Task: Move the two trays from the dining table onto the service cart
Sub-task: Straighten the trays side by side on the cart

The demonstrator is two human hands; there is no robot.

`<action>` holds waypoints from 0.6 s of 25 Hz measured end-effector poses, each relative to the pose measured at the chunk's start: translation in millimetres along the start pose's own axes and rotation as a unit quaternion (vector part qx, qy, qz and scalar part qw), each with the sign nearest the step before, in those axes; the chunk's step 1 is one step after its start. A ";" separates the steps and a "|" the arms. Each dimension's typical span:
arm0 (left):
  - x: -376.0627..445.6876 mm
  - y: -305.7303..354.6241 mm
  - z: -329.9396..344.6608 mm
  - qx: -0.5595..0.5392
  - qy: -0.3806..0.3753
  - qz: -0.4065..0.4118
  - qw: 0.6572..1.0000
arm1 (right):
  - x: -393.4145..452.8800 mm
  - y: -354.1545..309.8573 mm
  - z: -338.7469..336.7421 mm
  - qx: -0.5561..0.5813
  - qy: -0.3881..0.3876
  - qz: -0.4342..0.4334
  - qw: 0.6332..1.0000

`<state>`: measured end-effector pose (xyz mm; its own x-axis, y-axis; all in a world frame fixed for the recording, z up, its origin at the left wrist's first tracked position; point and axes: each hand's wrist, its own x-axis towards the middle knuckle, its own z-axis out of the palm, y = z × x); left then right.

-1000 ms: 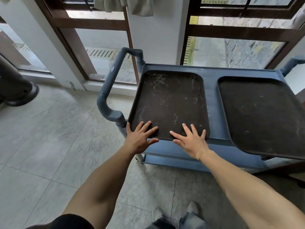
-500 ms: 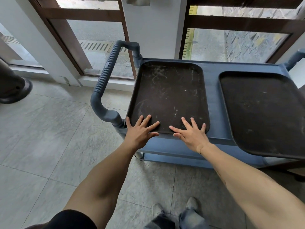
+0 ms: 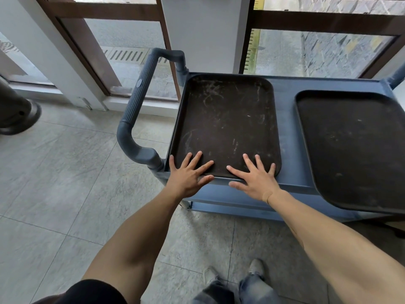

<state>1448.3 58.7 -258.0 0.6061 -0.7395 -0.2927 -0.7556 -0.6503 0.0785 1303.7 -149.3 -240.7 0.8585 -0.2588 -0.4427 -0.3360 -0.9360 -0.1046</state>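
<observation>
Both trays sit on the blue service cart (image 3: 287,137); scratched tray (image 3: 225,126) lies flat at the cart's handle end, just beside the ribbed handle (image 3: 140,102); second tray (image 3: 355,148) is at the cart's other end, its near corner overhanging the cart's front edge; a strip of bare cart top separates the two. Left hand (image 3: 186,174) is flat, fingers spread on the scratched tray's near edge, thumb on the cart's front rim, gripping nothing; right hand (image 3: 254,178) is likewise splayed and pressing on that same near edge, nothing grasped. Versus half a second ago: hands in the same spots on the tray, tray not shifted on the cart; only the view has dipped, cart lower in frame, shoes (image 3: 232,273) below the cart showing more.
</observation>
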 end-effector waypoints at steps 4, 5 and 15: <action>1.5 -2.1 -1.3 0.026 -0.006 0.006 1.000 | -1.4 -1.8 -1.6 -0.009 0.001 0.001 1.000; 1.8 -1.8 -0.8 0.029 -0.006 0.007 1.000 | -2.1 -2.4 -1.4 -0.006 0.002 0.002 1.000; -0.1 1.8 1.5 0.043 -0.019 -0.009 0.999 | 1.3 -7.0 -0.9 0.040 -0.011 -0.014 0.999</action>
<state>1446.5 57.9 -259.3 0.6114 -0.7194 -0.3296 -0.7640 -0.6451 -0.0090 1307.5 -143.3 -239.7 0.8597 -0.2264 -0.4579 -0.3426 -0.9204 -0.1882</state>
